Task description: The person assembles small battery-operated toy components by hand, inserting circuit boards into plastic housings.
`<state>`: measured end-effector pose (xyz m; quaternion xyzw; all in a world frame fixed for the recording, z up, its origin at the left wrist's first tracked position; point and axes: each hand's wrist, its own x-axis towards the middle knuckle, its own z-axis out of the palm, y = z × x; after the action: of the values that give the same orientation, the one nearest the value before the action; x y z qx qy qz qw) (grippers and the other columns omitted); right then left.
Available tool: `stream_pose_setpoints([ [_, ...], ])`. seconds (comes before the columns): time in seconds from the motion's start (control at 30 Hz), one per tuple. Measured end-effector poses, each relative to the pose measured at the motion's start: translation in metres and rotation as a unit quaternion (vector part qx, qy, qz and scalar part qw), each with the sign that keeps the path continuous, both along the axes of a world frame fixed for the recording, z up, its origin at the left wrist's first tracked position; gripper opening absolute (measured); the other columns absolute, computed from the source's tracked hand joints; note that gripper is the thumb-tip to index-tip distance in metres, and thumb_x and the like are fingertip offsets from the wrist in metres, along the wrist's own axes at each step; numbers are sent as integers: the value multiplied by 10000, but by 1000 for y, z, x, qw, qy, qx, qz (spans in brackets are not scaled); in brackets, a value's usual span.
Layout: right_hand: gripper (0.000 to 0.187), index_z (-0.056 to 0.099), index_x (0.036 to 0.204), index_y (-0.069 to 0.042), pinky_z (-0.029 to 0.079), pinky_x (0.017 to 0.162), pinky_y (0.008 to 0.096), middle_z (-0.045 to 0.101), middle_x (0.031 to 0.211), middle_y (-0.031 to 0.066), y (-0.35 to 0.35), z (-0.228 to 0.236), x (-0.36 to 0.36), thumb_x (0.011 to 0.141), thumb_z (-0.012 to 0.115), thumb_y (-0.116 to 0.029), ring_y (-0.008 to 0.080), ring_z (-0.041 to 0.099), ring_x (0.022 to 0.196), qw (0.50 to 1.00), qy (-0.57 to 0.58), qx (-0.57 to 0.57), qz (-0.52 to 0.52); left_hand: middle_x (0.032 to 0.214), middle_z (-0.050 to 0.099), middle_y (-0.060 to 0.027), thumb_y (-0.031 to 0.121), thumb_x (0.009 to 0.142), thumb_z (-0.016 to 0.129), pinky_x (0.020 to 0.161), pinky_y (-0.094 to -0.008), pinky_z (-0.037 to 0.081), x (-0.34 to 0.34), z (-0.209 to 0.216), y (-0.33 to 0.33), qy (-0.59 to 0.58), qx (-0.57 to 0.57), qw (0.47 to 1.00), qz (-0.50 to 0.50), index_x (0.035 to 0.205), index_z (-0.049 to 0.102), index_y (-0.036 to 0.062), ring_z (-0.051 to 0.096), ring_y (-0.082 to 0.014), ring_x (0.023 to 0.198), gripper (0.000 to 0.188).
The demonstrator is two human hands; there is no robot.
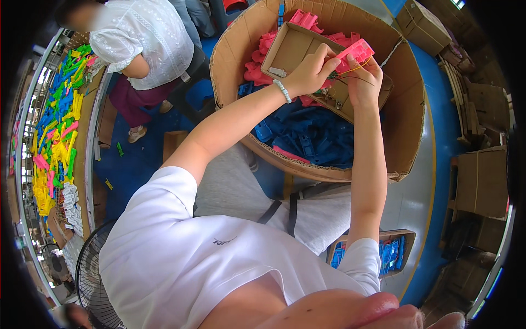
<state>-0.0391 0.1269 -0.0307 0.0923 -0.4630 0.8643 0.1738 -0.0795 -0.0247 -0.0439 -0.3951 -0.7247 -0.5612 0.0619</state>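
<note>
A pink plastic shell [357, 51] is held up between my two hands, over a small cardboard tray [296, 44]. My left hand [313, 72], with a beaded bracelet on its wrist, is closed on the shell's left end. My right hand [366, 82] grips the other end, fingers curled round it. Thin yellow and dark wires [356, 67] run along the shell's underside, near a small green piece by my left fingertips. The tray rests inside a large cardboard bin [405, 109], with small parts lying in it. Pink shells [263, 55] and blue plastic parts [307, 134] fill the bin around it.
At left, a long table bears piles of yellow, green, blue and pink plastic parts [57, 131]. Another person in a white top [148, 44] sits near it. A box of blue parts [392, 255] stands beside my right arm. Cardboard boxes [482, 181] line the right; a fan [96, 274] is at lower left.
</note>
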Motion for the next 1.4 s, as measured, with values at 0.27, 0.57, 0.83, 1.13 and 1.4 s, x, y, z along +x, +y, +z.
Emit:
stream_pose_setpoints([
  [0.27, 248, 602, 1115, 20, 515, 778, 271, 683, 970, 96, 9, 3, -6, 876, 665, 2, 147, 640, 875, 993, -36, 98, -62, 902, 622, -111, 258, 1007, 500, 730, -314, 463, -1, -2, 2, -93, 23, 995, -24, 1047, 494, 12, 596, -178, 815, 249],
  [0.57, 216, 604, 1093, 21, 501, 800, 295, 632, 1117, 120, -5, 26, 6, 884, 644, -17, 152, 611, 943, 989, -109, 55, -80, 923, 625, -83, 315, 1016, 476, 709, -279, 502, 0, 2, 8, -289, 253, 921, -67, 1052, 481, 58, 606, -140, 822, 259],
  [0.83, 168, 675, 1008, 38, 448, 941, 317, 461, 1326, 102, -30, 37, 83, 877, 616, -50, 201, 524, 1158, 959, -32, 278, -43, 886, 642, -116, 322, 1018, 458, 627, -325, 560, 34, 37, -1, -261, 333, 901, -92, 985, 475, 71, 667, -197, 730, 253],
  [1.13, 325, 638, 1002, 31, 548, 747, 285, 601, 1204, 101, -50, 46, 196, 786, 803, -148, 135, 620, 985, 925, -32, 273, -263, 1084, 652, -131, 312, 1026, 441, 812, -327, 550, 133, 55, -9, -376, 262, 852, -253, 1197, 551, 2, 654, -197, 961, 371],
  [1.4, 432, 597, 1038, -3, 509, 852, 308, 680, 1036, 106, -53, 3, 346, 683, 837, -57, 193, 646, 932, 780, -188, 384, -456, 1247, 561, -91, 179, 999, 527, 1001, -292, 421, 267, 11, 6, -388, 176, 833, -352, 1367, 424, 8, 522, -148, 1173, 419],
])
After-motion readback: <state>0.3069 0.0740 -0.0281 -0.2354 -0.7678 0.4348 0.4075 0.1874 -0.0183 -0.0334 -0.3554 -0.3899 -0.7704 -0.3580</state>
